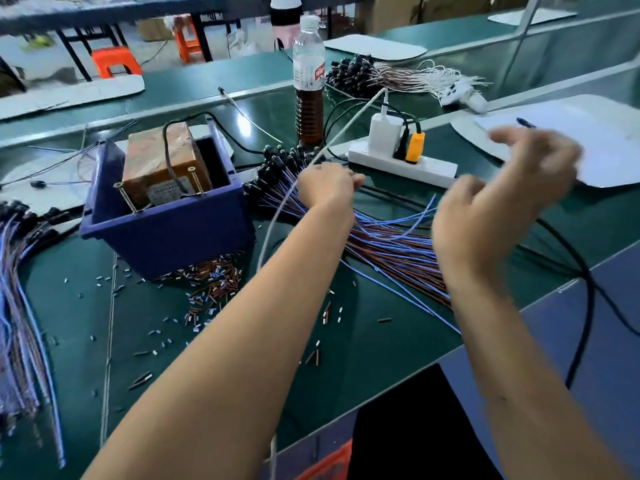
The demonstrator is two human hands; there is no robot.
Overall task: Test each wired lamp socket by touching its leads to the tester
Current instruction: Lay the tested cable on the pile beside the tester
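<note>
A pile of wired lamp sockets (277, 168) with blue and brown leads (391, 244) fans across the green table centre. My left hand (327, 187) reaches into the pile near the black socket heads, fingers curled down on the leads; the grip itself is hidden. My right hand (498, 206) hovers blurred above the lead ends, fingers loosely curled, holding nothing I can make out. The tester (162, 164), a brown taped block with two screws, sits in a blue bin (166, 230) at the left.
A white power strip (401, 164) with plugs lies behind the pile, a bottle (309, 81) behind that. More wired sockets lie at the far left (20, 289) and back (353, 74). Cut sleeve bits (207, 289) litter the table. A black cable (585, 292) loops at right.
</note>
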